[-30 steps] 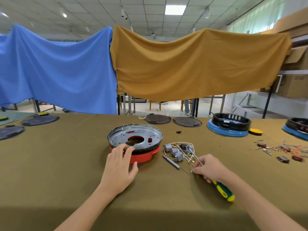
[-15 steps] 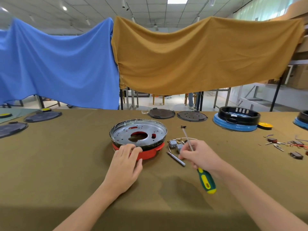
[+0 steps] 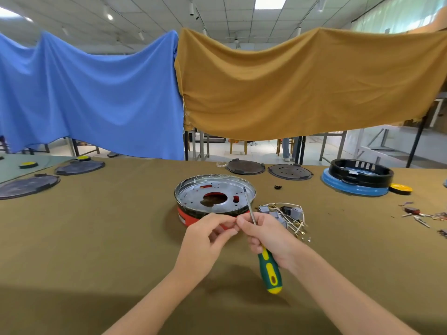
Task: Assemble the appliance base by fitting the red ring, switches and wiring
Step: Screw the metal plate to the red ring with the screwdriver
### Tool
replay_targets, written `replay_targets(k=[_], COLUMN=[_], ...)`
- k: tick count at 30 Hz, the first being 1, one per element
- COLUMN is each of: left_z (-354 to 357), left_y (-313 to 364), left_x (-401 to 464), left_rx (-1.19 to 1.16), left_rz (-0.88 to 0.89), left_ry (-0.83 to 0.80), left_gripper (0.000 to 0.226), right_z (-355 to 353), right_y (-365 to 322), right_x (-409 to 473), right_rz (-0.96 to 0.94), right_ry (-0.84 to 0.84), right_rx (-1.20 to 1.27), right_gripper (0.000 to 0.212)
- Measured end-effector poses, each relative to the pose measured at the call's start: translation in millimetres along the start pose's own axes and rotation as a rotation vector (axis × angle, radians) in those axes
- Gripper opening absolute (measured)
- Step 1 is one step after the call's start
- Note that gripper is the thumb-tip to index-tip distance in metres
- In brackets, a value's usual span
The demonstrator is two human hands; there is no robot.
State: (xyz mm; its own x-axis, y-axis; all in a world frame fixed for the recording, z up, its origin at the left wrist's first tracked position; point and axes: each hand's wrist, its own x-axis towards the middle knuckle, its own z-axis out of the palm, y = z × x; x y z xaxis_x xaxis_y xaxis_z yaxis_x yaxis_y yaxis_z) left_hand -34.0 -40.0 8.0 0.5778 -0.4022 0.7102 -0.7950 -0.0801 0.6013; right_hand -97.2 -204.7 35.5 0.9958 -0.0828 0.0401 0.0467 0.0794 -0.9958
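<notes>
The right hand (image 3: 268, 235) grips a green-and-yellow screwdriver (image 3: 269, 272), shaft angled up and far over the silver plate (image 3: 215, 195). The left hand (image 3: 205, 240) pinches fingertips against the right's, perhaps on a screw; I cannot tell. The red ring (image 3: 193, 217) sits under the plate, switches and wiring (image 3: 285, 215) just right. Likely a screw is being seated on the tip; next needs aiming at a hole. A second ago the left hand rested on the base and the screwdriver lay low.

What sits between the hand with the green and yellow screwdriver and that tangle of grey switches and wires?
Nothing visible. The right hand gripping the green and yellow screwdriver is directly in front of the bundle of grey switches and wires, overlapping its near edge. Only bare olive table cloth lies around them.
</notes>
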Motion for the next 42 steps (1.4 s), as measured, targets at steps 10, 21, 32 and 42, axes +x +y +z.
replay_targets(k=[10,21,32,42], left_z=[1.7,-25.5,-24.7,-31.5], left_y=[-9.5,-37.6,-40.3,-31.6], left_x=[14.0,66.0,71.9,71.5], left_rx=[-0.175,0.005,0.079,0.179], left_rz=[-0.083,-0.105,-0.019,0.059], left_ry=[0.087,0.032,-0.008,-0.050], left_gripper=[0.022,0.016,0.013,0.014], right_z=[8.2,-46.6,-44.2,-39.1], right_y=[-6.3,-22.3,-15.9,-18.4], right_x=[10.9,40.6,49.5,45.7], right_rz=[0.007,-0.418,-0.459,-0.416], right_ry=[-0.103,0.123,0.114,0.103], right_rx=[0.034,-1.562,-1.650,-1.682], right_gripper=[0.022,0.024,0.023,0.020])
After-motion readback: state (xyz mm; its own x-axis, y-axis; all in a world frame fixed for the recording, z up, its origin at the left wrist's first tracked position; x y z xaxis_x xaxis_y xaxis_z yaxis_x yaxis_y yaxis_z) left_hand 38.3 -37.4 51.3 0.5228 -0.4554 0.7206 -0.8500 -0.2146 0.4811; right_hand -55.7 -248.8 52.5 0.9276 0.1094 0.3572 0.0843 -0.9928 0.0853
